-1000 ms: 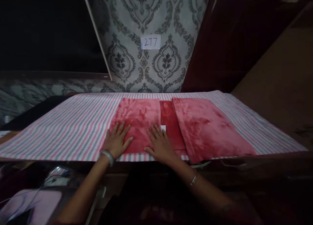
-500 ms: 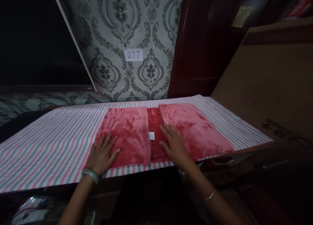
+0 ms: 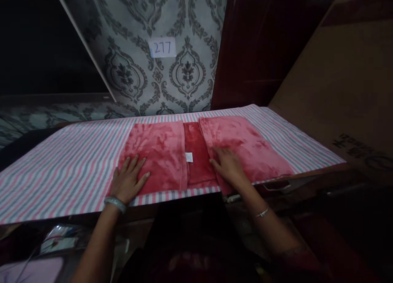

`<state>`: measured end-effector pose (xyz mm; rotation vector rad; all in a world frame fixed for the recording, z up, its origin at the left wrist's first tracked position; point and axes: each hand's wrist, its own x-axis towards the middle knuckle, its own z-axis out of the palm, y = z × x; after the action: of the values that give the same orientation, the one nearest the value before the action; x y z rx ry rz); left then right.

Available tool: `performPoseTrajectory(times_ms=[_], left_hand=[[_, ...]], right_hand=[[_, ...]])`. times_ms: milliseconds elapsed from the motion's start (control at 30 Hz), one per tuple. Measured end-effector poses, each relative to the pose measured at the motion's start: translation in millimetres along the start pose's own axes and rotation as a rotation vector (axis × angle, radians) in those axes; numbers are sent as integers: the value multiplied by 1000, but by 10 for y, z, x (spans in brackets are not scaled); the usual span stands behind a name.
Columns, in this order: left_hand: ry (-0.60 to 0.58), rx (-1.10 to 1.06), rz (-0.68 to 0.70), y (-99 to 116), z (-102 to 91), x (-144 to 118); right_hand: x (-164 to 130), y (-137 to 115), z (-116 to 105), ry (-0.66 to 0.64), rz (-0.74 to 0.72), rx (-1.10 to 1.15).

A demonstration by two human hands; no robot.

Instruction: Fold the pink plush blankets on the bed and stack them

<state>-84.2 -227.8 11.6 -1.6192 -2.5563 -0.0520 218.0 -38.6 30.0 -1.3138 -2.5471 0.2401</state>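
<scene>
A red plush blanket (image 3: 159, 152) lies folded, its left and right sides turned inward to show lighter pink panels. Between the panels runs a deep red strip (image 3: 198, 152), and a small white label (image 3: 188, 157) sticks out at the left panel's edge. My left hand (image 3: 127, 180) rests with spread fingers on the lower left corner of the blanket. On the inner edge of the right panel (image 3: 254, 143) lies my right hand (image 3: 229, 165), its fingers extended over the plush and its thumb toward the red strip. Neither hand has lifted any cloth that I can see.
Under the blanket, a striped cloth (image 3: 67, 164) covers the table. A large cardboard box (image 3: 344, 82) stands at the right, beside a dark red door or panel (image 3: 245, 49). A dark screen (image 3: 46, 41) hangs at the left. Paper marked 277 (image 3: 162, 47) is on the wall.
My right hand has shifted right, from the deep red strip onto the right panel's inner edge. My left hand stays on the left panel. The view has tilted down slightly.
</scene>
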Motion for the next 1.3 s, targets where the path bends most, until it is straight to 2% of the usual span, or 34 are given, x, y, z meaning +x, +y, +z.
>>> performPoseTrajectory(times_ms=[133,233,333,533,667,700,867,1000,1100,1200,1300], left_hand=[[26,-20,-1,34,-8,-4],[52,-41,2,48,0,-5],[54,-43,15,48,11,-6],[81,-62,21,61,16,-17],[86,-67,14,72,15,-23],[87,-64,17,70,20,-23],[98,-45,27,41,47,-13],[70,-29,18,24,43,-5],[70,-19,14,9,50,-7],[74,-10,8,-11,71,-11],[72,3,2,-31,86,-13]], right_hand=[[143,-67,-103,-42,79,-38],[269,-82,-32,-130,88,-108],[361,-22,40,-156,87,-129],[500,175,-30,-101,48,58],[587,207,-67,90,48,180],[594,195,-46,102,46,175],[517,127,96,-55,35,125],[529,171,14,9,20,144],[712,208,-51,92,-69,109],[941,179,46,157,-103,43],[1047,97,286,90,-103,-58]])
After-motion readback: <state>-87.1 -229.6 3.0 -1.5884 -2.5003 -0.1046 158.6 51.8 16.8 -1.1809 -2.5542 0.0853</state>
